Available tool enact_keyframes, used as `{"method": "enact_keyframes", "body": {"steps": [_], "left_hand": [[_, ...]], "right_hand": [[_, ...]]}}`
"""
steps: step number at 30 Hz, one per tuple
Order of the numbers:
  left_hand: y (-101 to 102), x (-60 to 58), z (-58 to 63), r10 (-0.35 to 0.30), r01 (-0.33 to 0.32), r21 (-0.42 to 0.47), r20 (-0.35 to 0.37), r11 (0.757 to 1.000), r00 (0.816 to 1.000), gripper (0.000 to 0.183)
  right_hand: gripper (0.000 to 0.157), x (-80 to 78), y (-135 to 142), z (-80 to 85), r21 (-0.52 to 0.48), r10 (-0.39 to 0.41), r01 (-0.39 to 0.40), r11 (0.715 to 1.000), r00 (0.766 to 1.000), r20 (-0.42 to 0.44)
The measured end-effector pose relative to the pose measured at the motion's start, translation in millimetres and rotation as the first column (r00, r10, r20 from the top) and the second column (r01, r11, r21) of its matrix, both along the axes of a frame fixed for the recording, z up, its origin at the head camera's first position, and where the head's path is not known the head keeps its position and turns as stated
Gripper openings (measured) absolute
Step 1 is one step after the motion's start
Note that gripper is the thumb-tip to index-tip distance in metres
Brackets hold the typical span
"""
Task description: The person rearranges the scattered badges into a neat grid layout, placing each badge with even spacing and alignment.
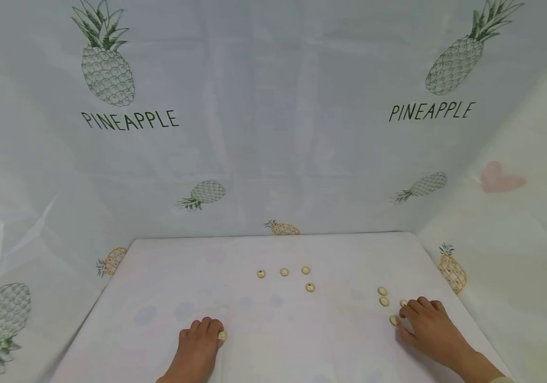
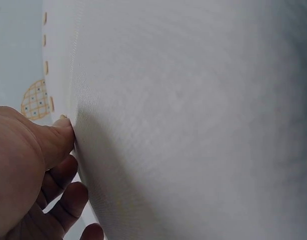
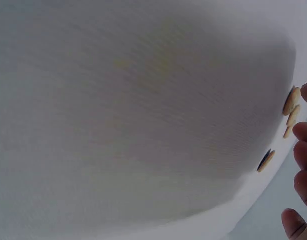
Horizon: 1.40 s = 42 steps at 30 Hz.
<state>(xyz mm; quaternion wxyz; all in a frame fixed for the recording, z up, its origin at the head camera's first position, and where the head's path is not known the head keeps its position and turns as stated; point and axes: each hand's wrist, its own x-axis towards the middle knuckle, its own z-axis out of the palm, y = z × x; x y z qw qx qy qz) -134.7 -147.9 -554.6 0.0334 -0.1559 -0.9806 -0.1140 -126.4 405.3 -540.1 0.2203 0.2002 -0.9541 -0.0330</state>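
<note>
Currently, you appear to be at a disc-handling step. The held disc [image 1: 223,335] is on the near left part of the table [image 1: 278,367], at the thumb side of your left hand [image 1: 199,343], whose curled fingers grip it. Your right hand [image 1: 429,327], toward the table's right edge, is moderately spread; no grip is visible. Its thumb is at the near disc [image 1: 394,320], contact uncertain; its fingers partly cover the outer disc [image 1: 403,302]. Two paired discs [image 1: 384,301] lie close together, nearer the table's middle. Four far discs [image 1: 284,272] lie toward the table's far edge. Beyond that edge hangs a pineapple-print cloth [image 1: 302,133]. The next right-hand move seems to call for narrowing thumb and fingers onto one disc without nudging its neighbours.
</note>
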Motion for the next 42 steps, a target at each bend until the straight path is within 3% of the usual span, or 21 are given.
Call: {"method": "enact_keyframes", "body": {"steps": [8, 17, 20, 27, 37, 42], "left_hand": [[1.3, 1.9, 1.1, 0.001, -0.002, -0.016, -0.045, 1.000, 0.999, 0.024], [2.6, 0.6, 3.6, 0.032, -0.032, -0.043, -0.006, 0.999, 0.999, 0.023], [2.5, 1.8, 5.3, 0.030, -0.030, -0.022, -0.016, 0.999, 0.999, 0.021], [1.9, 1.8, 5.1, 0.014, -0.014, -0.007, -0.010, 1.000, 1.000, 0.022], [1.1, -0.3, 1.9, -0.003, 0.003, 0.001, -0.042, 1.000, 0.999, 0.023], [-1.8, -0.1, 0.7, -0.006, 0.006, 0.001, -0.031, 1.000, 1.000, 0.022]], "right_hand": [[0.027, -1.6, -1.6, -9.0, -0.045, 0.042, -0.041, 0.998, 0.999, 0.023], [0.029, -6.1, -16.2, -6.1, -0.013, -0.051, 0.052, 0.999, 0.996, 0.072], [0.024, -5.2, -15.8, -3.5, -0.042, -0.021, 0.024, 0.999, 0.998, 0.051], [0.029, -6.8, -7.7, -8.2, -0.054, 0.124, -0.126, 0.991, 0.992, -0.028], [0.027, -13.1, -8.7, -7.3, -0.050, 0.104, -0.102, 0.993, 0.994, 0.038], [0.029, -20.3, -15.9, -5.9, -0.034, 0.099, -0.098, 0.995, 0.995, 0.027]]}}
